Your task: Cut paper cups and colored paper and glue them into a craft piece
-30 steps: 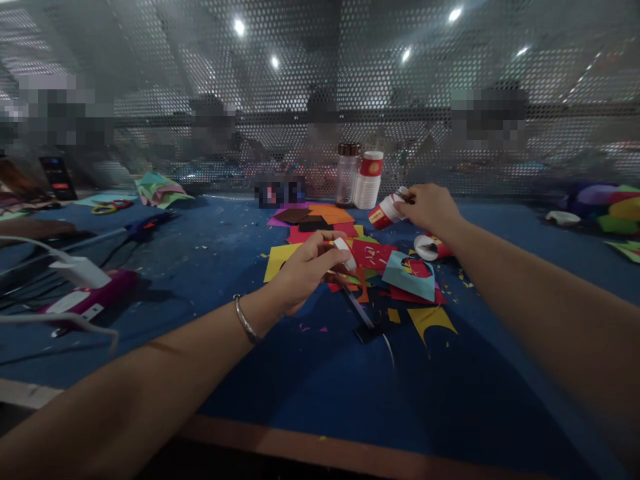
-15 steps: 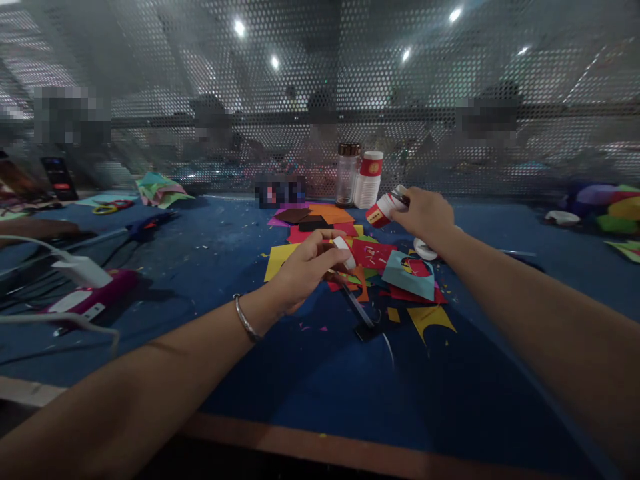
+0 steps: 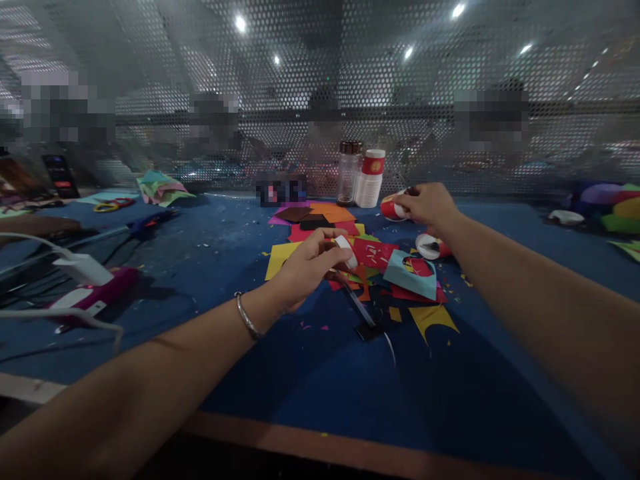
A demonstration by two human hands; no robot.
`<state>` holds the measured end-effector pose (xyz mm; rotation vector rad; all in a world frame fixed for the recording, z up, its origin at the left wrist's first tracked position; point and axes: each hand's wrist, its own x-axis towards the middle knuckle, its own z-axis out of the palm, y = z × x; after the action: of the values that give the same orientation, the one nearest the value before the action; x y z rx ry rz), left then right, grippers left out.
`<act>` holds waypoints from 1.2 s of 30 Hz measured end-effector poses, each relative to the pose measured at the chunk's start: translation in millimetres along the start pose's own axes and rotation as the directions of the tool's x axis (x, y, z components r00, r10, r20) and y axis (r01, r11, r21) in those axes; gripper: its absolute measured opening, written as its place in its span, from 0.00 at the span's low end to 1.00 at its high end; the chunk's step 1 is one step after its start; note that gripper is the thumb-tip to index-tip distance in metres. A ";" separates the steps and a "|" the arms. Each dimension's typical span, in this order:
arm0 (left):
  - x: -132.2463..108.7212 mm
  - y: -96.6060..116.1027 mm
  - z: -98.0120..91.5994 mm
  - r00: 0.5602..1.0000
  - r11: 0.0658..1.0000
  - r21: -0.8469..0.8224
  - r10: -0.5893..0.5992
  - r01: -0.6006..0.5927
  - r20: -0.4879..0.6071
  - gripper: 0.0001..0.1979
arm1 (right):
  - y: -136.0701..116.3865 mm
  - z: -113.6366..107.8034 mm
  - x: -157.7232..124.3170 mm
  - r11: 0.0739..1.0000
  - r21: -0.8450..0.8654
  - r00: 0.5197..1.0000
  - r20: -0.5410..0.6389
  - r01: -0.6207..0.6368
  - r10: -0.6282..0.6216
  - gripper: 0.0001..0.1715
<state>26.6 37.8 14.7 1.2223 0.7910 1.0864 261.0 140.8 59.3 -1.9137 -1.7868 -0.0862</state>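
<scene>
My left hand (image 3: 313, 267) has its thumb and fingers closed round a small white-and-red paper cup piece (image 3: 347, 251), above a pile of coloured paper. Farther right, my right hand (image 3: 431, 207) pinches the end of a red-and-white paper cup (image 3: 393, 207), tilted on its side close to the tabletop. Whether that cup touches the table I cannot tell. Another paper cup (image 3: 429, 246) lies below my right wrist, its opening towards me and part of it behind the forearm. Under my left fingers, a clear strip (image 3: 361, 307) slants down to a small black piece.
A lidded glass bottle (image 3: 349, 177) and a stack of paper cups (image 3: 369, 190) stand at the back, before a perforated metal screen (image 3: 280, 87). Left are a purple power strip (image 3: 95, 293), cables and scissors (image 3: 114, 204). A pale blue sheet (image 3: 411, 275) with a cut hole lies ahead.
My right hand has moved slightly right and turned the paper cup lower, towards the table. The cup lying under my right wrist shows more. My left hand has hardly moved.
</scene>
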 end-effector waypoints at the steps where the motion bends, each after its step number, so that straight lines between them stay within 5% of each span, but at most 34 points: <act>1: 0.1 -0.2 -0.1 1.000 1.000 -0.001 0.000 0.000 0.000 0.14 | -1.8 -0.5 -0.8 1.000 0.002 0.999 -0.023 -0.027 0.027 0.17; 11: 0.4 0.6 -0.8 1.000 1.000 0.016 -0.006 0.006 0.018 0.14 | -3.4 -8.7 -3.8 0.962 -0.271 1.000 -0.003 -0.031 0.031 0.18; 28: -1.2 1.7 0.2 1.000 1.000 -0.015 -0.012 0.012 0.008 0.15 | 3.3 12.8 3.0 0.951 -0.305 0.998 0.021 -0.042 0.051 0.17; 36: 0.0 1.4 0.3 1.000 1.000 0.008 -0.002 0.002 0.011 0.14 | -3.7 -1.0 5.2 0.959 -0.275 0.997 0.064 0.063 -0.047 0.15</act>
<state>26.5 37.7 16.1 1.2333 0.7882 1.0751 258.5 145.2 63.3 -2.0749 -1.9522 -0.3209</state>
